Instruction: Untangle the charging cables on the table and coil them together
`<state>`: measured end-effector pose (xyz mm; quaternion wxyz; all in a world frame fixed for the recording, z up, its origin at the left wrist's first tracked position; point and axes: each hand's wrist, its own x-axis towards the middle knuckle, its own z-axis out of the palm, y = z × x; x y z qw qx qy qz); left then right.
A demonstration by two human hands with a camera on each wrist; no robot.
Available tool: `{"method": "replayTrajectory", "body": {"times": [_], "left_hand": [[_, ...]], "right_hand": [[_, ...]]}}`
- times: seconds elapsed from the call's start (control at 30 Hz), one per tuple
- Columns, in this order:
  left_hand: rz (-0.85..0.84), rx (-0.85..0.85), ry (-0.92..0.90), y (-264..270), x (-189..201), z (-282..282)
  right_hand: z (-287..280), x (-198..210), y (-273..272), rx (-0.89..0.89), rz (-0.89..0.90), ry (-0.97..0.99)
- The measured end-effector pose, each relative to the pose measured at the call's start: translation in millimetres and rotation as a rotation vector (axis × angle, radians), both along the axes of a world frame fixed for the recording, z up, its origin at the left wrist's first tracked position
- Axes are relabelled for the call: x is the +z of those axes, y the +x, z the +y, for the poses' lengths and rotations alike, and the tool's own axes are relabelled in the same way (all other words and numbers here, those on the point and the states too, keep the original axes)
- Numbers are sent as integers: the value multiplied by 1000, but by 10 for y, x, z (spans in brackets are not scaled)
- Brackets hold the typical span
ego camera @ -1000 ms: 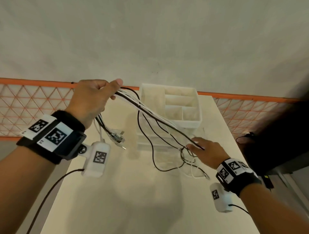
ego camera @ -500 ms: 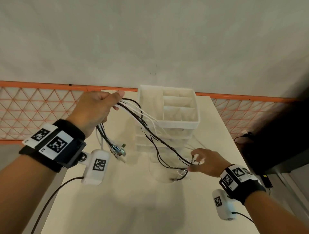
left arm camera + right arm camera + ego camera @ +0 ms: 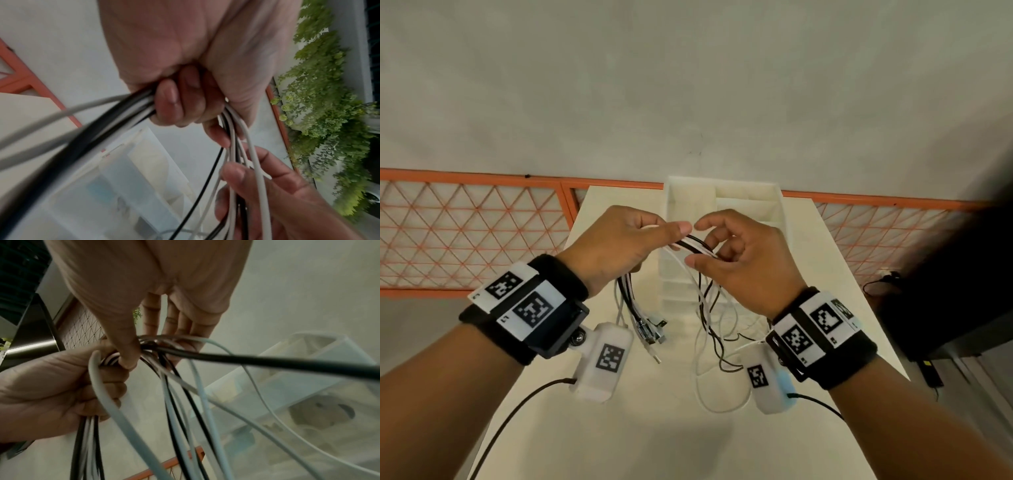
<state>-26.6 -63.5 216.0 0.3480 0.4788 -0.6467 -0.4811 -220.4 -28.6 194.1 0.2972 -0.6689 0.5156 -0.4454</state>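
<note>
Charging cables (image 3: pixel 697 247) — a mixed bundle of black and white leads — are held in the air between both hands, above the white table (image 3: pixel 619 428) and in front of a white compartmented organizer (image 3: pixel 750 202).

Left hand (image 3: pixel 616 250): fingers curled around the bundle, thumb laid along its top. In the left wrist view the fingers (image 3: pixel 168 100) wrap the leads tightly. Below this hand the connector ends (image 3: pixel 649 330) hang free, metal plugs clustered together above the table.

Right hand (image 3: pixel 743 260): placed just beside the left, thumb and forefinger tips almost meeting the left thumb. In the right wrist view the thumb (image 3: pixel 127 353) presses the leads against the partly bent fingers — a pinch hold, not a full fist.

Slack: from the right hand, thin black and white loops (image 3: pixel 717 359) drop down and lie on the table near the right wrist.

Surroundings: an orange lattice railing (image 3: pixel 472 236) runs behind the table; a grey floor lies beyond it. Each wrist carries a black band with printed markers and a white camera unit.
</note>
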Motion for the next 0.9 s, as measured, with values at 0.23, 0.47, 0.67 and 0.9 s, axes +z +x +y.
{"method": "replayTrajectory", "body": {"times": [0.23,0.47,0.67,0.9], "left_hand": [[133,163,10,-11,-36,-68],[280,142,-54,62,110,-113],[203,9,-70,130,223,-31],[103,-139,-138,-81,175,50]], "right_hand": [[52,-125,36,-43,120,-147],[225,-501,-147,161,586,308],[197,-268,-408,-93,285,169],[77,172,109,320,-115,300]]}}
